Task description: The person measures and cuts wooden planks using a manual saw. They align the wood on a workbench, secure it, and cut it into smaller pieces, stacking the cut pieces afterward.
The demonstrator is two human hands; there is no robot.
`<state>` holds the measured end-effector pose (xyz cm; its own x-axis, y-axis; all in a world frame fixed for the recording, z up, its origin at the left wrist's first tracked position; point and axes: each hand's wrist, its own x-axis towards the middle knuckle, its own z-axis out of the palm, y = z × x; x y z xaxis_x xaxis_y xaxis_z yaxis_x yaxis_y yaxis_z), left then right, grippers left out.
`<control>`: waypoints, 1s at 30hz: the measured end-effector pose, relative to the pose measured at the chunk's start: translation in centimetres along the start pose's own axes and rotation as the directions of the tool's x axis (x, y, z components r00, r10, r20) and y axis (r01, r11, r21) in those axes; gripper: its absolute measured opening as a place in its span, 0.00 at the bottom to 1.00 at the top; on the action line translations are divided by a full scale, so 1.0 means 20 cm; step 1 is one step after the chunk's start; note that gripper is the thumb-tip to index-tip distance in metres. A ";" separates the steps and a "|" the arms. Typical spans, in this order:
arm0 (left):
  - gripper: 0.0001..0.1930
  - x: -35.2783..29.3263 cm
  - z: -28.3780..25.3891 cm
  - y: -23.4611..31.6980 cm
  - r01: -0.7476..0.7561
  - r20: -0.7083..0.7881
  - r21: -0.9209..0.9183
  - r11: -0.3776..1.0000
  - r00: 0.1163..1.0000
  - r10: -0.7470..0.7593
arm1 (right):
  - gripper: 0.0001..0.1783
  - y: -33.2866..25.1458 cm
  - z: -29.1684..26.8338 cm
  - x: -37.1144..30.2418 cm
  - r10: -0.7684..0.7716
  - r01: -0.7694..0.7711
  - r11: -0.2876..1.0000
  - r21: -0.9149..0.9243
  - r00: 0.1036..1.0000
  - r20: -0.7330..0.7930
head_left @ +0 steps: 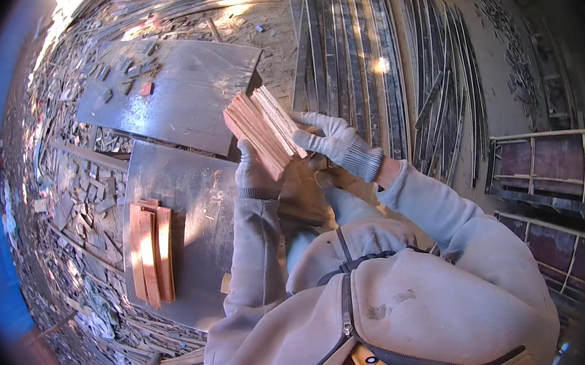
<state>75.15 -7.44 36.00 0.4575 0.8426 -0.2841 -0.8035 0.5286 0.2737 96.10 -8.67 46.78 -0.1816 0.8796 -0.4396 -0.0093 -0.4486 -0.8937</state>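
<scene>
Hands (283,158) grip wood strips (261,125) — fanned.

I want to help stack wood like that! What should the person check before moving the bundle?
1. Both hands on the bundle of wooden strips: ok; left hand below, right hand at its side.
2. Gloves on: ok.
3. Strips lined up evenly: not ok; they fan apart at the top.
4. Bare room on the dark board beside the laid strips: ok.
5. Grip firm: cannot tell.
</scene>
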 end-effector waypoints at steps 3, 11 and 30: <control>0.45 0.00 0.12 -0.16 0.092 0.331 -0.031 0.995 0.941 -0.077 | 0.34 0.02 -0.11 -0.19 -0.133 0.123 0.985 -0.123 0.988 -0.072; 0.42 -0.03 0.35 -0.64 0.174 0.226 -0.243 0.954 0.967 -0.119 | 0.35 0.09 -0.56 -0.48 -0.165 0.136 0.955 -0.263 0.982 -0.092; 0.40 0.16 0.91 -2.11 0.312 0.274 -0.117 0.943 0.923 -0.272 | 0.55 0.48 -1.99 -1.48 -0.520 0.427 0.840 -0.334 0.809 -0.273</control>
<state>117.52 -25.28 40.34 0.7447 0.6621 -0.0845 -0.6593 0.7494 0.0614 140.47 -32.68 47.66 0.1264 0.9883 0.0848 0.2431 0.0521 -0.9686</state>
